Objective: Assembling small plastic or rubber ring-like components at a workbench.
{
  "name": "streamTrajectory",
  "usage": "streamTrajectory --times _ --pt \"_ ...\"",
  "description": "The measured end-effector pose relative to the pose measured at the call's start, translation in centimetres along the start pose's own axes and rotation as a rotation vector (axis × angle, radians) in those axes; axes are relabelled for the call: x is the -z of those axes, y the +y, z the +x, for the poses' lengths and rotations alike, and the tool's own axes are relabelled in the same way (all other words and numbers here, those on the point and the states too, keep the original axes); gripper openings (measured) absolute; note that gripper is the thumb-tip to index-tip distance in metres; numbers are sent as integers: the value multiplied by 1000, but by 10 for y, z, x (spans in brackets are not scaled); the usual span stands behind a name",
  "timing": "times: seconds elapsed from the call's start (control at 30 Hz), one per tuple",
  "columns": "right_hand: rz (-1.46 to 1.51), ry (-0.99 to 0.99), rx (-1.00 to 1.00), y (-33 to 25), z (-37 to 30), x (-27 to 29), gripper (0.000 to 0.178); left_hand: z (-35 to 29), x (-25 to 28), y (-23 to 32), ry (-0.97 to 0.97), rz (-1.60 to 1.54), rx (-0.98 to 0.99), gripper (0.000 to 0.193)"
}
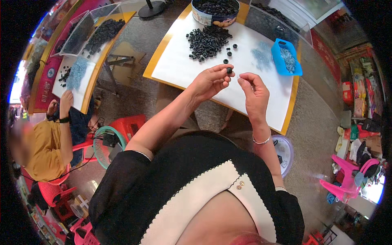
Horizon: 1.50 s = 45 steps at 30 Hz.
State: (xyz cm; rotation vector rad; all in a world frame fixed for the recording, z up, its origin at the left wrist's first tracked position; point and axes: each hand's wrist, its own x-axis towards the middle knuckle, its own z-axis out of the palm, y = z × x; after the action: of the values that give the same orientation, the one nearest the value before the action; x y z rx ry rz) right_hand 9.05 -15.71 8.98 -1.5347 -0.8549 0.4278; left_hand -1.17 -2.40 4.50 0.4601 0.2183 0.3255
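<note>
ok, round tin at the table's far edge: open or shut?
Open. The round tin has no lid on, and small black pieces show inside.

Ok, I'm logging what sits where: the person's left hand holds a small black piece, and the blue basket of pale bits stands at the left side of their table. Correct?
Not quite: the head view shows the blue basket of pale bits at the right side of the table. The left hand does hold a small black piece.

A green basket [99, 152]; a pink stool [350, 179], apparently.
</note>
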Motion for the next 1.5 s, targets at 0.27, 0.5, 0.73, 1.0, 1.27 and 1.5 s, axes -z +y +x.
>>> streamTrajectory --times 0.27,0.5,0.73,1.0,1.27,1.5 --pt "-115 -10 155 -13 -5 -4 9 -16 -8 0 65 215 -123 24" --pt "-124 -43 209 -18 -5 -8 8 -25 -11 -2 43 509 -214 23" --pt "-189 -183 74 -9 -15 -6 9 -36 -4 -7 30 618 -170 23" --pt "138 -474 -394 12 -10 4 18 -52 16 -19 0 475 71 21" --pt "-268 -232 -6 22 35 -35 12 -54 44 -6 15 52 1 25" --pt "-627 -192 467 69 74 -104 13 -51 49 10 104 35 -61 20"
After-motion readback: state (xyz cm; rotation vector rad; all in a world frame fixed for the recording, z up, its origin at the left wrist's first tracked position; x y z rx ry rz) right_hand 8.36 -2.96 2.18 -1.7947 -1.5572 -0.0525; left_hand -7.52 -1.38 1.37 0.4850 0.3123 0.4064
